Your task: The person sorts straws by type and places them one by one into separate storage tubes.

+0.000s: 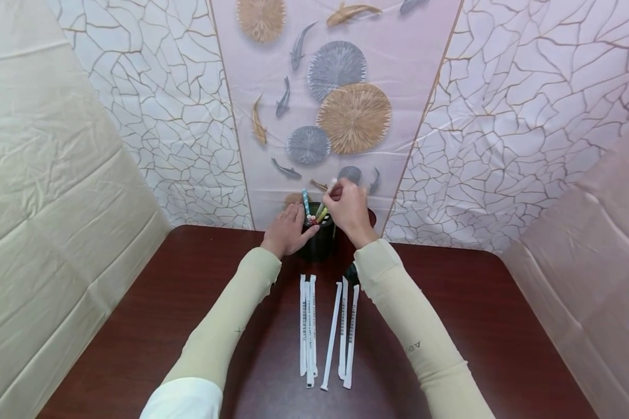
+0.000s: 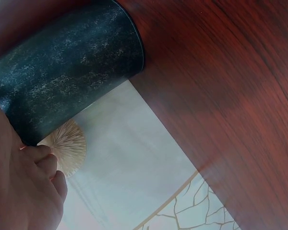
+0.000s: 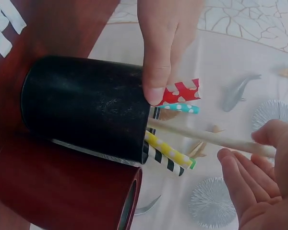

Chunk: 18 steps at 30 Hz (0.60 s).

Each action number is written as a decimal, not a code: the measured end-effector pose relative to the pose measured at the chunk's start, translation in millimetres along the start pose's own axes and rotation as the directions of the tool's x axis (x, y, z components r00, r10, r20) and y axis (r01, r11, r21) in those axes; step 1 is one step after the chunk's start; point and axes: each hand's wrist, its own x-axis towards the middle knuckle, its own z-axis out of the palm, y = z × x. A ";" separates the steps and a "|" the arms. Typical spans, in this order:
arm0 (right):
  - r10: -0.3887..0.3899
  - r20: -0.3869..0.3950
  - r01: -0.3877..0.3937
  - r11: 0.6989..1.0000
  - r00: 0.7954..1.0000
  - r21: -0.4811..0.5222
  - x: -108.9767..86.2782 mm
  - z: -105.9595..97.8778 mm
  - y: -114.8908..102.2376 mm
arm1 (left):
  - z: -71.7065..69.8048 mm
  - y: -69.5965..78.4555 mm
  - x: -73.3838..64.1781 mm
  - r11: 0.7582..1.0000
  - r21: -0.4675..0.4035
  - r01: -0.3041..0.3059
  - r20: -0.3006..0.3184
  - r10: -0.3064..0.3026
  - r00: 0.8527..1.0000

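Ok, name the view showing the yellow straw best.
The right wrist view: the yellow straw sticks out of the black cup, large and clear. The head view shows it small, beside the right hand; the left wrist view lacks it.

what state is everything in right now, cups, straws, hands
black cup: upright, open-topped
patterned straws: leaning in black cup
red cup: upright, beside black cup
pale straw: slanting, one end at black cup's mouth
wrapped straws: lying on table, two groups of three
left hand: holding black cup
right hand: pinching pale straw
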 end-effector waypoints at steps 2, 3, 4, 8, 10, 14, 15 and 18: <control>0.009 0.003 -0.009 1.000 1.000 0.009 0.5 -0.9 -0.6 | -0.2 0.7 0.0 1.000 -0.003 -0.008 -0.002 0.008 1.000; 0.013 0.005 -0.013 1.000 1.000 0.014 1.0 -1.8 -1.2 | -0.6 1.1 -0.3 1.000 -0.004 -0.011 -0.004 0.011 1.000; 0.014 0.006 -0.014 1.000 1.000 0.019 1.7 -3.3 -2.1 | -1.1 1.4 -0.6 1.000 -0.005 -0.014 -0.009 0.014 1.000; -0.005 -0.002 0.005 1.000 1.000 0.007 4.7 -12.7 -5.3 | -2.9 2.1 -1.9 1.000 -0.011 -0.017 -0.031 0.016 0.999; -0.023 -0.007 0.023 1.000 1.000 -0.011 5.7 -18.8 -6.0 | -3.0 1.9 -2.0 1.000 -0.013 -0.019 -0.040 0.019 0.999; -0.048 0.003 0.048 0.998 0.999 -0.039 6.8 -34.2 -6.6 | -1.2 0.4 -1.6 1.000 -0.013 -0.022 -0.040 0.021 0.999; -0.052 0.009 0.052 0.997 0.999 -0.048 7.3 -38.4 -6.4 | -0.6 0.0 -1.6 1.000 -0.009 -0.020 -0.034 0.020 0.999; -0.057 0.035 0.060 0.994 0.998 -0.087 8.6 -54.7 -6.2 | -0.5 0.1 -0.3 1.000 0.001 -0.019 -0.026 0.019 0.999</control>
